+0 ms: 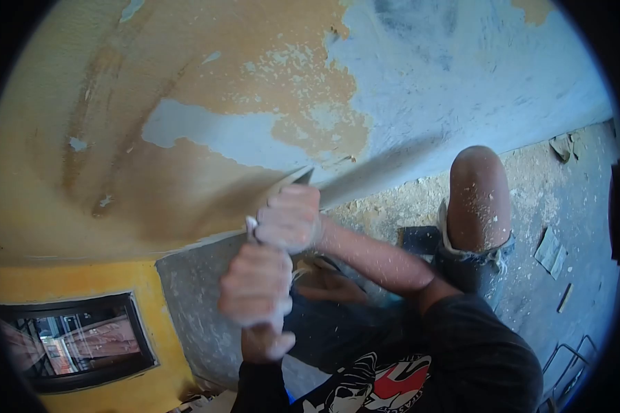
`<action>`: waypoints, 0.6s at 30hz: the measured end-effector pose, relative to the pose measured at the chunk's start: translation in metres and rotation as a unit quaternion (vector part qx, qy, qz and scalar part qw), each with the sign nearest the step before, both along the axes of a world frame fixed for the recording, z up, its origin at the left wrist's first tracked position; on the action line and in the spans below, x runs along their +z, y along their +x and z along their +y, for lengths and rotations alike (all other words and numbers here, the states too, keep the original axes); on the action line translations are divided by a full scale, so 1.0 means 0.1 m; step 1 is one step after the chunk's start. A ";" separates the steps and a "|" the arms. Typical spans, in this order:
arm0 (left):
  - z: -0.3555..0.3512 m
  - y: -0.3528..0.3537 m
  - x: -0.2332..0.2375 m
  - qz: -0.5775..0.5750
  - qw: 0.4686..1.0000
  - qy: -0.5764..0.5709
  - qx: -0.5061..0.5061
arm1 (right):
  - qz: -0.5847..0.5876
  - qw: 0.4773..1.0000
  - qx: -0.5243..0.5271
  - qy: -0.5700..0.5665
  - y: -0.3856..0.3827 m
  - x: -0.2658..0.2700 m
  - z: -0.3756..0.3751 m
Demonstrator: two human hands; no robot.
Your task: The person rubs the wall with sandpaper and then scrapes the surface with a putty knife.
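A scraper's dark, thin blade [305,176] points at the wall, close to the lower edge of a bare pale patch. My right hand [289,218] is closed around the scraper just behind the blade. Directly below it, my left hand [255,283] is closed in a fist, touching or nearly touching the right one. Its fingers are blurred and cover whatever lies inside, so what it grips is hidden. Both hands look dusty. The wall [207,138] has tan paint with ragged edges, and pale blue-white surface shows to the right.
Paint flakes lie along the wall's foot on the grey floor [530,296]. A bare knee [481,199] dusted with flakes is at the right. A dark-framed opening [141,330] in a yellow wall stands lower left. Metal tubing [565,368] and debris [550,253] lie at the right.
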State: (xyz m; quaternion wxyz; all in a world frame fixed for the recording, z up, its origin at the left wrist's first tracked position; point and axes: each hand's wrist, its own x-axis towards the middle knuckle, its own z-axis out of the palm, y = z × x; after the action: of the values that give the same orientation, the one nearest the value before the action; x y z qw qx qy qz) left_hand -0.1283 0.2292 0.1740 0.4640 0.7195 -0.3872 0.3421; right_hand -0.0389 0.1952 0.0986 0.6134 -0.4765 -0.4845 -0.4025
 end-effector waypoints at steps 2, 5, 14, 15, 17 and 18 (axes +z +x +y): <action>0.09 0.01 -0.19 -0.010 0.998 -0.026 0.059 | 0.009 1.000 -0.023 0.002 0.06 -0.08 0.05; 0.10 -0.06 -0.24 0.087 0.963 -0.008 0.255 | 0.061 0.997 -0.008 -0.047 0.05 -0.25 0.11; 0.01 0.12 -0.19 0.058 0.998 -0.005 0.025 | 0.050 0.997 -0.011 -0.061 0.09 -0.39 0.03; 0.00 0.16 -0.23 0.061 0.998 0.007 -0.018 | 0.042 0.998 -0.012 -0.049 0.08 -0.37 -0.03; -0.06 0.19 -0.18 0.136 0.990 0.032 -0.037 | 0.030 0.999 -0.002 -0.019 0.14 -0.44 -0.02; 0.06 0.22 -0.38 0.146 0.988 -0.008 0.042 | 0.070 0.996 -0.006 -0.049 0.17 -0.61 0.07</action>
State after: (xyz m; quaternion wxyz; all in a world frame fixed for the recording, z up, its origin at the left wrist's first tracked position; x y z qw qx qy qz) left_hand -0.1065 0.2351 0.1364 0.5069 0.7737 -0.2813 0.2556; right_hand -0.0223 0.2026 0.0375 0.6191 -0.5359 -0.4570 -0.3475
